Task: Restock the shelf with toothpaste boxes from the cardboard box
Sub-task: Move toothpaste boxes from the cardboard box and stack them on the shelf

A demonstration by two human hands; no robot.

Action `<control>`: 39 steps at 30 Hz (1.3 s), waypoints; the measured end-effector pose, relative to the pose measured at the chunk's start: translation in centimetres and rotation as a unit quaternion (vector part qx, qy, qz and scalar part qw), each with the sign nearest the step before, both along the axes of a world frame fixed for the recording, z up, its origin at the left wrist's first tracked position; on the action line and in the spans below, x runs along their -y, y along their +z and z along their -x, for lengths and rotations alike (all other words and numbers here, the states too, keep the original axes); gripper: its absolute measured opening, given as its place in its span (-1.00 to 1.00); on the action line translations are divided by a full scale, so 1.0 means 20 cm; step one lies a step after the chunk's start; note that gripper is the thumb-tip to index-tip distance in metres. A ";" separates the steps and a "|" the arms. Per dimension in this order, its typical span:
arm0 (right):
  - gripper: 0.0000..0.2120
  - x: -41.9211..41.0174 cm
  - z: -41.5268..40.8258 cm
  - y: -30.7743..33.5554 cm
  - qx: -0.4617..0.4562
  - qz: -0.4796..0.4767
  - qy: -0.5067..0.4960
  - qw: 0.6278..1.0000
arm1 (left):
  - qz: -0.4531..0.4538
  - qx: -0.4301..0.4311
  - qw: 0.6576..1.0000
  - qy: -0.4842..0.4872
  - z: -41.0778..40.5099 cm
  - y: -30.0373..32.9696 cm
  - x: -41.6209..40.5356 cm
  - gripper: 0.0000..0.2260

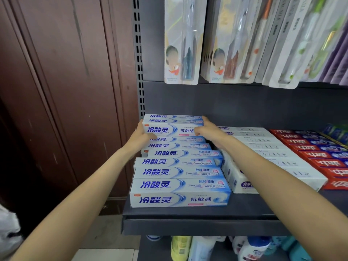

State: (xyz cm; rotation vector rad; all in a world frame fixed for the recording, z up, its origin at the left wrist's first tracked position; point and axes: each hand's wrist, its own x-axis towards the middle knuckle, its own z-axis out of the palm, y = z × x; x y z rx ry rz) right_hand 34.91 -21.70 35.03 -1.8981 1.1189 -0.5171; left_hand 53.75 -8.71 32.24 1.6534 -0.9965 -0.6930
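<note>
Several white-and-blue toothpaste boxes (178,172) lie in a row on the dark shelf (197,221), at its left end. At the back of that row a second layer of the same boxes (169,127) sits on top. My left hand (140,136) grips the left end of this top layer. My right hand (205,129) holds its right end, fingers curled over the boxes. The cardboard box is not in view.
White toothpaste boxes (273,153) and red ones (320,153) fill the shelf to the right. Packaged toothbrushes (226,40) hang above. Bottles (254,247) stand on the lower shelf. A brown wooden panel (66,91) lies to the left.
</note>
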 end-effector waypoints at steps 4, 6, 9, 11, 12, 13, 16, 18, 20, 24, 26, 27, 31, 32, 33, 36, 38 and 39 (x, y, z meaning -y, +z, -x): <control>-0.19 -0.02 0.05 0.07 -0.014 0.030 0.010 0.999 | -0.021 -0.021 1.000 -0.001 0.04 0.03 -0.05 -0.23; -0.23 -0.05 0.11 0.10 -0.033 0.090 0.006 0.995 | -0.036 -0.011 0.999 0.017 0.07 0.04 -0.10 -0.24; -0.35 -0.15 0.22 0.11 -0.083 0.164 0.023 0.983 | -0.046 -0.012 0.999 0.017 0.08 0.00 -0.21 -0.35; -0.50 -0.21 0.30 0.08 -0.156 0.252 0.038 0.954 | -0.051 -0.021 0.998 0.012 0.09 -0.02 -0.29 -0.42; -0.59 -0.23 0.34 0.05 -0.204 0.322 0.044 0.923 | -0.052 -0.027 0.998 0.010 0.10 -0.04 -0.32 -0.45; -0.68 -0.25 0.37 0.03 -0.250 0.390 0.050 0.885 | -0.050 -0.029 0.998 0.005 0.11 -0.04 -0.35 -0.50; -0.70 -0.26 0.43 -0.03 -0.325 0.460 0.087 0.822 | -0.036 -0.065 0.997 -0.014 0.17 -0.05 -0.42 -0.66; -0.64 -0.28 0.45 -0.05 -0.320 0.428 0.113 0.838 | -0.034 -0.098 0.994 -0.025 0.21 -0.05 -0.44 -0.78; -0.62 -0.30 0.45 -0.06 -0.297 0.375 0.124 0.869 | -0.028 -0.125 0.991 -0.039 0.23 -0.06 -0.43 -0.76; -0.66 -0.39 0.41 -0.08 -0.262 0.293 0.145 0.908 | -0.012 -0.158 0.987 -0.011 0.29 -0.05 -0.42 -0.46; -0.67 -0.43 0.39 -0.06 -0.207 0.263 0.131 0.933 | -0.010 -0.174 0.985 0.005 0.30 -0.06 -0.42 -0.35; -0.64 -0.43 0.37 -0.05 -0.180 0.251 0.115 0.944 | -0.009 -0.179 0.984 0.011 0.30 -0.06 -0.43 -0.31; -0.71 -0.42 0.26 -0.03 -0.187 0.218 0.111 0.951 | -0.008 -0.161 0.986 0.039 0.27 -0.01 -0.40 -0.28; -0.72 -0.40 0.23 -0.05 -0.203 0.203 0.107 0.952 | -0.012 -0.156 0.987 0.040 0.27 0.00 -0.39 -0.29; -0.71 -0.39 0.21 -0.06 -0.215 0.188 0.103 0.953 | -0.013 -0.151 0.988 0.036 0.28 0.01 -0.38 -0.31; -0.72 -0.36 0.17 -0.09 -0.188 0.152 0.088 0.966 | -0.006 -0.135 0.991 0.022 0.33 0.03 -0.37 -0.43; -0.78 -0.36 0.16 -0.09 -0.123 0.131 0.070 0.981 | 0.005 -0.137 0.990 0.021 0.34 0.04 -0.35 -0.47; -0.80 -0.36 0.16 -0.10 -0.099 0.130 0.064 0.984 | 0.006 -0.136 0.990 0.023 0.33 0.04 -0.34 -0.47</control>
